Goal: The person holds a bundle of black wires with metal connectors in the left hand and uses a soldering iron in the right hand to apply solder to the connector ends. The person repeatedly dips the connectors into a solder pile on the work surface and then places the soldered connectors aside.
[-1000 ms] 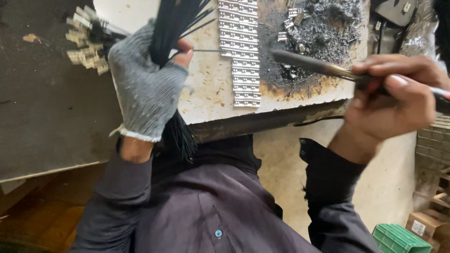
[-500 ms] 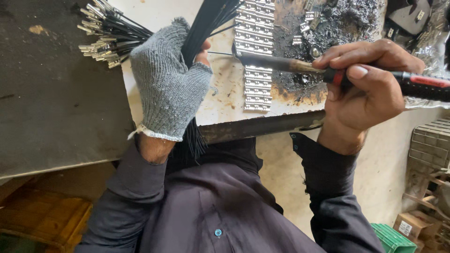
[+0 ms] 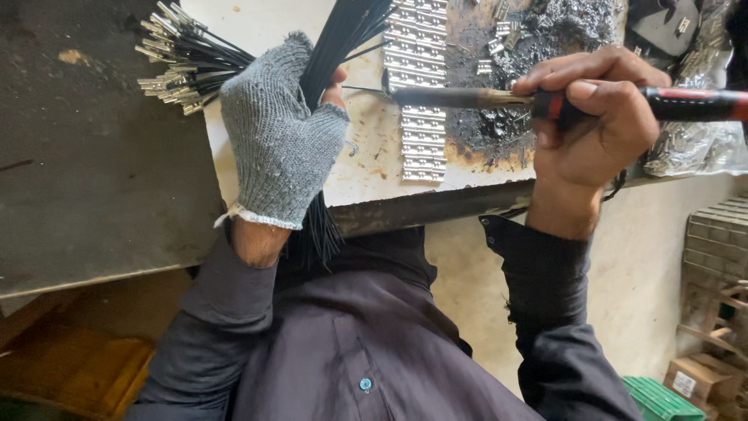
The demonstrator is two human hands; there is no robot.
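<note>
My left hand, in a grey knit glove, grips a thick bundle of black wires that runs from the board's top down past its front edge. My bare right hand holds a soldering iron with a red and black handle. Its dark tip points left and meets a thin wire near my left thumb. Just under the tip lies a column of small metal terminals on the pale work board.
A bunch of finished black wires with metal ends lies at the board's left on a dark table. Burnt solder debris covers the board's right part. Metal racks, a cardboard box and a green crate stand on the floor at right.
My right hand has brought the soldering iron leftward, and its tip now sits closer to my left thumb. The view has shifted slightly; the left hand keeps its grip on the bundle.
</note>
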